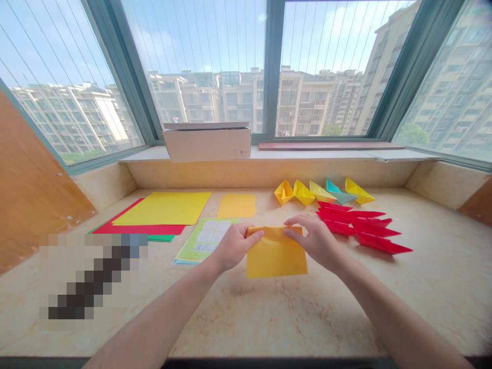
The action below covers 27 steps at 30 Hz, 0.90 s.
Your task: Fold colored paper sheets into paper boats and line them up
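Note:
A sheet of orange-yellow paper (277, 256) is held up in front of me, over the stone counter. My left hand (237, 245) pinches its upper left corner, thumb on the near face. At the upper right corner, my right hand (313, 238) grips the same sheet between thumb and fingers. The top edge between the hands looks slightly bent, and the lower part hangs flat. Behind my left hand lies a green-and-white printed packet (209, 236). A short stack of orange-yellow square paper (236, 205) rests just beyond the sheet.
Yellow paper (161, 207) lies over red paper (144, 230) and green sheets at left. Folded yellow boats (303, 192), a blue boat (340, 192) and several red boats (384, 242) stand at right. A white box (207, 143) sits on the windowsill. A blurred patch covers the left front.

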Tool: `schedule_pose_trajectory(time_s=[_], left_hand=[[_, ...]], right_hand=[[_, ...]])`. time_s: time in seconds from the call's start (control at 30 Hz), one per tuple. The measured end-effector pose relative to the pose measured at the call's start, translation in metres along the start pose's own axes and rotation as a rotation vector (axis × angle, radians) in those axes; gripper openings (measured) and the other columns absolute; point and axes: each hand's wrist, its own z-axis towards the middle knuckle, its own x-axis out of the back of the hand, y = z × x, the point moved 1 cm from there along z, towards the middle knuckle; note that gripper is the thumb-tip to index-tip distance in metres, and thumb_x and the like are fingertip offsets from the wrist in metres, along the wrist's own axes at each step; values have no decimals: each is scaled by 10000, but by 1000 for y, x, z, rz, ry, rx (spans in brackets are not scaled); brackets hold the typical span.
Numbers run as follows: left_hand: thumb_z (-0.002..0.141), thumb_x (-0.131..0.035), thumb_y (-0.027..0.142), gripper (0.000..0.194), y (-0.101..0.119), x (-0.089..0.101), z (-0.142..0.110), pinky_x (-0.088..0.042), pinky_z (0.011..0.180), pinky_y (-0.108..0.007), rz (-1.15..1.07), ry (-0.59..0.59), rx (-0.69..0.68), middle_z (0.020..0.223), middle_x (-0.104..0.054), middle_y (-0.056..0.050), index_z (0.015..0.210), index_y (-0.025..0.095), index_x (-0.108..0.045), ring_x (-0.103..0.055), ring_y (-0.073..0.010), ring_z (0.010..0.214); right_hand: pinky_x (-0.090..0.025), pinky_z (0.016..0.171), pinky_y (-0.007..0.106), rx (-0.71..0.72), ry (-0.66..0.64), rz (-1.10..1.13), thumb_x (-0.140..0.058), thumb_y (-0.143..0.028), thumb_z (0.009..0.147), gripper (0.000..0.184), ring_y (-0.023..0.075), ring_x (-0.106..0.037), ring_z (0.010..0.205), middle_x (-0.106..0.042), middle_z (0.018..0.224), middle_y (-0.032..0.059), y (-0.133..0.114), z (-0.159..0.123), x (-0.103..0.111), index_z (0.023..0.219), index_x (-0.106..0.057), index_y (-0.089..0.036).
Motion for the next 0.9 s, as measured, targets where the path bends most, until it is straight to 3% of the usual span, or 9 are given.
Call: schedule_pose_trajectory(time_s=[0.07, 0.13, 0.27, 0.47, 0.67, 0.8, 0.9], left_hand=[[853, -645, 449, 332, -1, -3, -2, -486, 604, -253, 32, -28, 3, 837, -738, -74, 893, 129, -722, -678, -197, 723], [849, -652, 445, 327, -1, -7, -3, -488, 595, -252, 22, -48, 7, 834, -737, -77, 898, 128, -714, -678, -199, 724], [806, -716, 400, 342, 2, -11, -5, -534, 667, -285, -158, -61, 30, 951, -745, -99, 1025, 140, -686, -708, -231, 813], [790, -735, 408, 363, 7, -12, -7, -546, 668, -302, -285, -35, 66, 898, -754, -103, 1021, 129, -705, -722, -246, 793], [818, -695, 387, 325, 6, -12, -9, -527, 638, -287, -175, -67, 51, 908, -753, -104, 1017, 131, -706, -714, -235, 764], [848, -643, 379, 303, 5, -13, -13, -504, 622, -266, -61, -182, 68, 943, -751, -107, 1013, 135, -713, -709, -246, 810], [852, -628, 373, 289, 6, -16, -16, -494, 621, -257, -50, -269, 63, 938, -748, -98, 986, 136, -723, -704, -242, 817]], right_hand=[[-459, 877, 412, 67, -53, -69, -697, -396, 839, 201, 273, -654, 951, -751, 974, 67, -7, -3, -1, 961, -750, -246], [-462, 812, 381, 56, -121, -72, -681, -397, 853, 175, 246, -660, 832, -756, 865, 46, -13, -6, -3, 895, -760, -247], [-447, 588, 285, -148, -198, 127, -614, -421, 881, 292, 195, -627, 656, -713, 701, 26, -18, -6, -3, 731, -722, -194], [-437, 526, 245, -287, -285, 328, -646, -498, 829, 358, 184, -637, 644, -721, 734, 46, -9, -4, 1, 748, -712, -156], [-469, 629, 269, -229, -358, 243, -662, -432, 839, 270, 204, -662, 745, -750, 821, 41, -10, -6, 2, 836, -753, -178], [-478, 733, 290, -124, -333, 237, -620, -415, 880, 241, 212, -668, 846, -761, 917, 24, -20, -7, -2, 928, -757, -223], [-479, 729, 294, -124, -296, 279, -605, -400, 888, 240, 210, -662, 821, -761, 880, 28, -27, -10, -7, 895, -758, -215]])
